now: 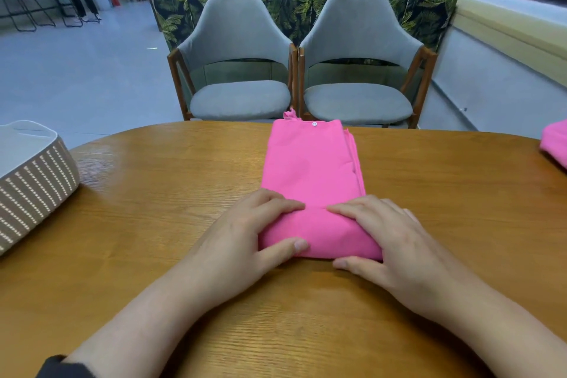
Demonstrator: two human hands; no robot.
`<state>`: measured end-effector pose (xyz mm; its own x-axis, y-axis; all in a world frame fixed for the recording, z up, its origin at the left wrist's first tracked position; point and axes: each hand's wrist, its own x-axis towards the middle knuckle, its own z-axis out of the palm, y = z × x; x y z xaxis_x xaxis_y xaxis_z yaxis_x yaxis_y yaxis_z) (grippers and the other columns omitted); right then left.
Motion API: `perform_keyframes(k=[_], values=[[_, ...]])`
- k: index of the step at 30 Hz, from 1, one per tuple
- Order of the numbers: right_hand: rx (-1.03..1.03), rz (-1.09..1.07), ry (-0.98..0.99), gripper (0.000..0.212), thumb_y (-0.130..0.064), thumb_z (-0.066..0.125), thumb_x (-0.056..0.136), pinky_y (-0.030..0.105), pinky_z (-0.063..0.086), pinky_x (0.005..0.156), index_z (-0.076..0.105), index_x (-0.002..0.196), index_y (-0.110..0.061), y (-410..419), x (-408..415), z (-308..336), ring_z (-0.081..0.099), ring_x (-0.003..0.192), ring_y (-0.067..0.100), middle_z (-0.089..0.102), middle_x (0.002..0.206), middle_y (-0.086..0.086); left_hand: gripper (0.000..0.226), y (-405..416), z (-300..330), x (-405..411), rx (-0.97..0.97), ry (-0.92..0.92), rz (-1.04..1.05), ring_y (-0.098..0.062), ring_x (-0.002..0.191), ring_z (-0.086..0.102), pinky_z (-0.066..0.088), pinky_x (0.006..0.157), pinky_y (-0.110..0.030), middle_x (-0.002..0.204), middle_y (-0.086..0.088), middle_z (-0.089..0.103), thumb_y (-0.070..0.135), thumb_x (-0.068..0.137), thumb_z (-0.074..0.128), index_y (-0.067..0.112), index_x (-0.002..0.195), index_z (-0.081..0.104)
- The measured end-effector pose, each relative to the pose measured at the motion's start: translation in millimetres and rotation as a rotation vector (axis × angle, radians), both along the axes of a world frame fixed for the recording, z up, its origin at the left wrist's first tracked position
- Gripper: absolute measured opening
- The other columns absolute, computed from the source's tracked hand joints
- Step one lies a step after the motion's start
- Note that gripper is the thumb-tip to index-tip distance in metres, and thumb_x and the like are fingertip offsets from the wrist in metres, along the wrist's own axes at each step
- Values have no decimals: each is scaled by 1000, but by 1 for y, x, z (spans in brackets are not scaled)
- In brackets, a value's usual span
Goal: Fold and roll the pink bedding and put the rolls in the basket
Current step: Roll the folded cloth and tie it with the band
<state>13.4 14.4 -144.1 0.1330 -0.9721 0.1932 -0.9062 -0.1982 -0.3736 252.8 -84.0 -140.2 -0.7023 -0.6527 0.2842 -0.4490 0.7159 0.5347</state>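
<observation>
A pink bedding piece [310,163] lies folded into a long strip on the wooden table [153,193], running away from me, with a white snap at its far end. Its near end is turned over into the start of a roll. My left hand [254,233] grips the roll's left end, fingers on top and thumb at the near edge. My right hand [386,242] grips the right end the same way. The grey woven basket [33,181] with a white lining stands at the table's left edge.
A second piece of pink fabric [555,144] lies at the table's right edge. Two grey chairs [239,77] stand beyond the far side of the table, against a leaf-patterned bench back. A person stands behind the bench.
</observation>
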Motion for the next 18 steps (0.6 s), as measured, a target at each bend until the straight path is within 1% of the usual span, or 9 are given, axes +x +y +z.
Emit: perform_keyframes(k=[3,6,9,11,13,14,15,17,18], values=[[29,11,-10,63,-71,53,84,24,33,104,37,141,-51,-4,-3,2,38,124,-7,42,129,-34,68,-5,1,8,10,-56,-17,5,122,48,34,104,-15,127,22,50,65,76,66,36,137,55],[79,1,-100,61,-75,50,84,23,34,105,47,138,-48,-10,-7,6,42,123,-10,48,125,-34,69,-8,3,8,-37,-88,33,9,117,47,37,101,-25,121,28,54,72,74,61,38,134,56],[92,-30,-244,54,-76,44,86,23,38,101,60,126,-45,-12,-8,9,49,118,-12,56,120,-35,63,-6,3,9,33,-65,62,14,115,49,34,98,-13,119,34,56,75,76,57,40,128,60],[91,-65,-328,48,-71,42,84,22,42,92,66,112,-41,-12,-6,10,56,108,-10,64,109,-31,54,-3,2,8,128,1,88,16,113,51,33,94,-4,118,37,59,73,79,56,40,121,65],[77,-114,-393,40,-68,42,83,30,46,82,64,100,-39,-12,-3,10,62,94,-1,69,95,-21,43,-3,4,5,202,45,133,19,108,53,32,87,1,112,40,61,70,87,55,38,112,69],[62,-146,-407,40,-69,44,81,33,47,79,61,100,-38,-12,-2,10,62,88,3,69,91,-16,41,-3,5,4,220,56,152,18,106,54,33,86,1,108,38,63,67,89,53,37,109,71],[46,-175,-414,41,-71,46,80,35,48,77,59,101,-38,-11,-1,11,61,84,6,68,87,-12,40,-3,5,3,225,59,165,15,104,56,37,88,-3,106,34,66,64,90,51,34,106,72],[-5,-212,-412,41,-72,49,80,37,48,74,60,99,-38,-9,1,12,61,80,7,67,85,-13,44,-3,3,2,173,42,181,4,102,60,44,95,-23,102,19,68,63,95,45,30,105,73],[-23,-229,-408,42,-75,50,81,39,49,72,62,96,-37,-9,2,12,61,78,8,67,83,-13,45,-2,2,2,102,34,174,1,103,59,45,95,-32,103,18,66,60,94,41,30,106,72]])
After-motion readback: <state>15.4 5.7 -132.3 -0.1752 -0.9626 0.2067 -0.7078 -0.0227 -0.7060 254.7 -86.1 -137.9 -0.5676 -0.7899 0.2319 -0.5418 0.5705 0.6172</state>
